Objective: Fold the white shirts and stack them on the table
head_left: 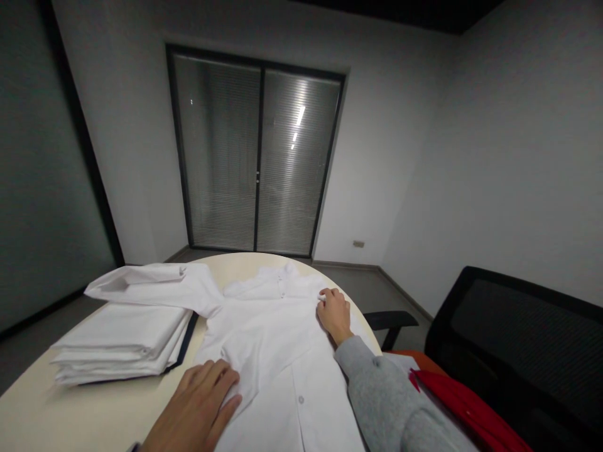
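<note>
A white button-up shirt [277,351] lies front side up on the round table, its collar toward the far edge and its button strip running toward me. One sleeve stretches left, over a stack of folded white cloth. My left hand [198,402] rests on the shirt's left side, fingers lightly bent and thumb apart, beside a raised fold. At the shirt's far right shoulder, my right hand [335,312] has its fingers curled in, gripping the fabric near the table edge. The exact fingertip contact is partly hidden there.
A stack of folded white garments [117,339] with a dark layer at the bottom sits on the left of the cream table [28,414]. Right of the table stands a black mesh chair [518,339], with red cloth [466,402] on its orange seat. A glass window with blinds [259,157] is beyond.
</note>
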Available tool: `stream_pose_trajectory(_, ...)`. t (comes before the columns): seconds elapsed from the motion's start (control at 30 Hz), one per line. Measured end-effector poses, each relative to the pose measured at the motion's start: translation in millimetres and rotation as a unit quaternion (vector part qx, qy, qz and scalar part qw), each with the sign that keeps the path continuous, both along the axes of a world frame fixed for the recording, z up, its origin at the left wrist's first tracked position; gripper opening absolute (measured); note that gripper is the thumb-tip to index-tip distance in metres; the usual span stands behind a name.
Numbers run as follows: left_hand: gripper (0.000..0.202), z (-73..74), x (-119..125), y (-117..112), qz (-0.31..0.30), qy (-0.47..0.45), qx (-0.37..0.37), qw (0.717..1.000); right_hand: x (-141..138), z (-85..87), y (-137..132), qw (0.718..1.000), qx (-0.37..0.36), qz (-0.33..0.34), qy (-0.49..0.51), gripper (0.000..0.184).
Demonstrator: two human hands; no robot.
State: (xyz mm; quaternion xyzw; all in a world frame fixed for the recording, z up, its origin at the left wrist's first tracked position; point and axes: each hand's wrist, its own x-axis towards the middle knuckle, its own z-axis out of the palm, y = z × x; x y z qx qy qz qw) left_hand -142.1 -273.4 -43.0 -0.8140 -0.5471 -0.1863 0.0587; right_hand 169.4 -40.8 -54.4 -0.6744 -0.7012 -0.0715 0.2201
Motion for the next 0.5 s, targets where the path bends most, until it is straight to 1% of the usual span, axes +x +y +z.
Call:
stream_pose_trajectory(0.1, 0.033, -9.1, -8, 1, 0.006, 0.011, 0.002, 1.0, 8, 1.4, -1, 0.999, -0.021, -0.008, -0.027, 0.023)
stream_pose_trajectory(0.2, 0.038, -18.2, -12, 4, 0.001, 0.028, -0.012, 1.0, 14, 3.4, -2, 0.997, -0.047, 0.016, -0.061, 0.024)
stream_pose_trajectory(0.27, 0.04, -22.3, -13, 6, 0.002, 0.032, -0.02, 0.999, 19, 7.6, 2, 0.994, -0.067, 0.033, -0.074, 0.024)
stream_pose_trajectory(0.37, 0.04, -26.8, -14, 8, 0.003, 0.032, -0.022, 0.999, 29, 18.9, 16, 0.99, -0.11, 0.043, -0.078, 0.022)
stream_pose_trajectory(0.5, 0.038, -34.5, -18, 12, -0.015, 0.041, 0.007, 0.999, 37, 31.2, 39, 0.985, -0.151, 0.017, -0.083, 0.029)
